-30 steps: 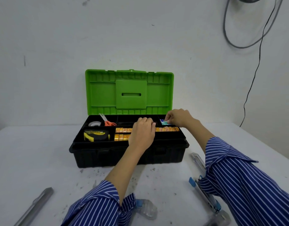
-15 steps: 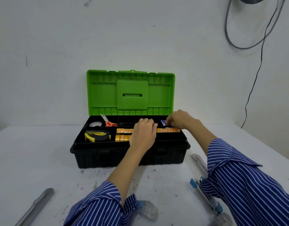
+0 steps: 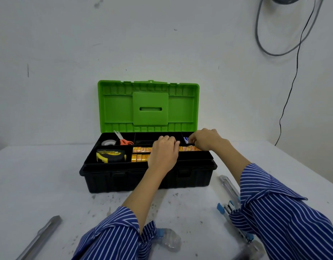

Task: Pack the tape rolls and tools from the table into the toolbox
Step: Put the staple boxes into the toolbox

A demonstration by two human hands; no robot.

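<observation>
Both hands are reaching into the open toolbox [image 3: 147, 180] in the middle of the frame, and its green lid [image 3: 148, 107] is standing up at the back. The left hand [image 3: 163, 153] is lying over the long tray with its fingers curled down onto the rows of small orange tape rolls [image 3: 141, 149] — I cannot tell if it is holding one or just pressing on them. The right hand [image 3: 205, 139] is a little to the right and higher, fingers pinched close at the edge of a small blue and white packet [image 3: 186, 140] in the back right slot; a real grip is hard to make out. The tape rolls are looking light, hard and smooth, so they may be slipping or rolling — pinching one by its flat sides seems best. The yellow tape measure [image 3: 111, 156] in the front left slot is likely heavier and wants a whole-hand grab. The orange scissors [image 3: 124, 140] and a grey tape roll [image 3: 108, 142] are sitting in the back left slot. On the table [image 3: 40, 175], a metal bar [image 3: 42, 235] at the lower left and a blue and silver tool [image 3: 230, 207] at the lower right are waiting.
</observation>
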